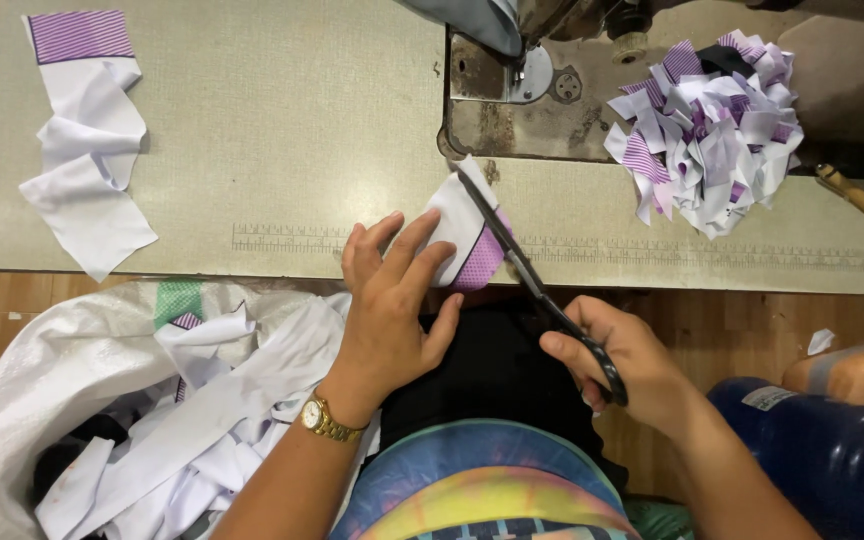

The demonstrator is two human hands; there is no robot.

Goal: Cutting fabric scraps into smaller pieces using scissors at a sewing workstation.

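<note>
Head view looks down at a sewing table (252,120). On the far left of it lies a strip of white cloth (87,160) with a purple striped end at the top. Below that, off the table edge, a big white sack (42,380) holds many white scraps (222,400). The bottom of the sack is cut off by the picture edge, and dark things deep inside are hard to make out.

Next comes the left hand (387,300), with a gold watch (324,418) on the wrist. Its fingers are spread and press flat on a small cloth piece (457,240), white with a purple band, at the front edge of the table. The hand hides part of the piece.

The black scissors (527,275) lie across the right side of the piece, blades pointing up toward the sewing machine (522,90). The right hand (627,365) is closed around the handles, and its fingers hide most of the loops. The blades look nearly shut, but that is hard to tell.

The machine's top is cut off. To its right sits a pile of purple and white pieces (712,125). At the bottom right corner is a blue round thing (832,460), only partly seen.
</note>
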